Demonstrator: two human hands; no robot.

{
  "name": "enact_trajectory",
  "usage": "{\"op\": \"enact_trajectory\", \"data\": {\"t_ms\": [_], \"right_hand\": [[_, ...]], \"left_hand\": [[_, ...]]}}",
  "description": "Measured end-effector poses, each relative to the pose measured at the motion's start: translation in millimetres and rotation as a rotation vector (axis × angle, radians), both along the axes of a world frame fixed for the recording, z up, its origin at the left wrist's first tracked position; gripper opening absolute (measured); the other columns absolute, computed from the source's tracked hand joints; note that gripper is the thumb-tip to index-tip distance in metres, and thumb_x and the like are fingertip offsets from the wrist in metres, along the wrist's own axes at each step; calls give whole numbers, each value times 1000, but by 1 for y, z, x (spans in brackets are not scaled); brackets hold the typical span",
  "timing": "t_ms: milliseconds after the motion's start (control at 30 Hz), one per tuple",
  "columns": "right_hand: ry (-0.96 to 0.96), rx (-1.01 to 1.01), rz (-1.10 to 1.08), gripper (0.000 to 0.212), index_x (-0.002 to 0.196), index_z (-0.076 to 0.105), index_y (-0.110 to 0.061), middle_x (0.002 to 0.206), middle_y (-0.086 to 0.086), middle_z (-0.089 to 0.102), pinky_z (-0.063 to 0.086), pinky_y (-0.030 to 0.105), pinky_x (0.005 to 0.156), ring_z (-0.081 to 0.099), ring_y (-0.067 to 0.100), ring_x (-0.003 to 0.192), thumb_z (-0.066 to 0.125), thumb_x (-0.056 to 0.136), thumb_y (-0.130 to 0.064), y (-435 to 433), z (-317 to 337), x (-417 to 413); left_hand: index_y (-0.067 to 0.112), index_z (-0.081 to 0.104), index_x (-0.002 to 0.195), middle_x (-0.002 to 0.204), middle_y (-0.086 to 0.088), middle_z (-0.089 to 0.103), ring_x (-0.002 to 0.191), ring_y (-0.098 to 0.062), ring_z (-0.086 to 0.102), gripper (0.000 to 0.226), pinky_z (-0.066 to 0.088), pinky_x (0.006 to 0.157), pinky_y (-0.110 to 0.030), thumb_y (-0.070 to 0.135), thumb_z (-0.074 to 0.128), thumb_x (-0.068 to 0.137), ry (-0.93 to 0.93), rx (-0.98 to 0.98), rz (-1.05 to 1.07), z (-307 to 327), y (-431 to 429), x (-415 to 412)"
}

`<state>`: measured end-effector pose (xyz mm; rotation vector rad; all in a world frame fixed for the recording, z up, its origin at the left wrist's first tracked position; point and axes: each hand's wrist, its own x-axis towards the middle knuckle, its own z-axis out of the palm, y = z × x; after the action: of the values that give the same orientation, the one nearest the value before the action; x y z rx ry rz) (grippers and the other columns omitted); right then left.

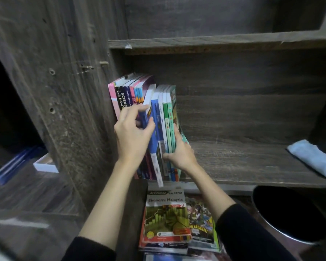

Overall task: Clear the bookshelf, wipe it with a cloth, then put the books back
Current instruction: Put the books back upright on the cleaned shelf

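A row of upright books point(128, 95) leans against the left wall of the dark wooden bookshelf point(252, 159). My left hand point(133, 134) pinches a blue-spined book point(154, 129) between thumb and fingers beside that row. My right hand point(179, 153) grips a bundle of green and white books point(167, 113) from the right, standing them on the shelf board. A folded light-blue cloth point(312, 159) lies at the shelf's right end.
Below the shelf, a stack of books point(166, 217) lies flat, a red-and-green "Ekonomi Malaysia" on top. A round black bin with a metal rim point(290, 213) stands to the right. A white tray point(45, 163) sits in the left compartment.
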<state>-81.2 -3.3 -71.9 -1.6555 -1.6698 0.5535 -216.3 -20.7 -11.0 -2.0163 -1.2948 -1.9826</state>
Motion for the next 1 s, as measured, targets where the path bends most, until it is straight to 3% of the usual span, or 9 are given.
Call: {"op": "enact_trajectory", "data": {"t_ms": [100, 233, 333, 433, 600, 833, 933, 1000], "right_hand": [[2, 2, 5, 106, 152, -4, -36, 131, 9, 57, 45, 33, 92, 58, 28, 110, 73, 80, -20, 3, -2, 1], [3, 7, -24, 101, 152, -2, -36, 129, 11, 57, 45, 37, 95, 58, 31, 112, 70, 83, -22, 1, -9, 0], [9, -11, -42, 96, 152, 4, -35, 130, 13, 57, 43, 41, 99, 56, 34, 115, 70, 83, -25, -4, -17, 2], [26, -197, -33, 104, 151, -3, -36, 129, 16, 56, 44, 43, 99, 55, 36, 116, 73, 82, -20, -12, -40, 2], [-157, -195, -105, 97, 151, -10, -27, 123, 16, 60, 46, 41, 94, 60, 33, 109, 64, 89, -31, -10, -61, -3], [-244, -212, -158, 96, 152, -11, -25, 121, 11, 62, 47, 34, 84, 62, 30, 104, 62, 90, -36, -5, -61, -5], [-95, -247, -110, 100, 150, -13, -29, 129, 14, 56, 46, 40, 95, 57, 35, 113, 65, 87, -31, -3, -64, -5], [42, -95, -104, 99, 151, -4, -26, 145, 12, 41, 37, 48, 107, 42, 31, 129, 68, 82, -22, -11, -69, -8]], "left_hand": [[16, 65, 108, 104, 8, 59, 70, 0, 59, 33, 51, 64, -11, 6, 73, 77, -51, -39, -22, 4, -6, 0], [25, 49, 124, 112, 7, 59, 93, -8, 63, 52, 53, 78, -21, 19, 74, 79, -148, -200, -20, -9, -9, 7], [22, 39, 132, 121, -1, 59, 107, -22, 59, 64, 49, 89, -36, 29, 73, 78, -21, -390, 83, -34, -5, 14], [14, 34, 136, 125, -9, 55, 111, -32, 56, 62, 47, 88, -44, 31, 65, 85, 56, -506, 153, -53, -7, 21], [6, 19, 146, 133, -16, 46, 115, -36, 51, 63, 41, 92, -45, 30, 48, 96, 170, -542, 193, -56, -10, 26], [6, 30, 141, 129, -14, 49, 114, -33, 51, 57, 46, 91, -47, 32, 50, 95, 145, -536, 118, -63, -20, 16], [9, 32, 138, 126, -13, 53, 110, -32, 55, 56, 48, 90, -47, 31, 55, 92, 95, -555, 99, -63, -24, 13], [15, 33, 136, 120, -11, 57, 105, -30, 58, 56, 51, 88, -46, 29, 59, 88, 50, -576, 65, -57, -26, 11]]}}
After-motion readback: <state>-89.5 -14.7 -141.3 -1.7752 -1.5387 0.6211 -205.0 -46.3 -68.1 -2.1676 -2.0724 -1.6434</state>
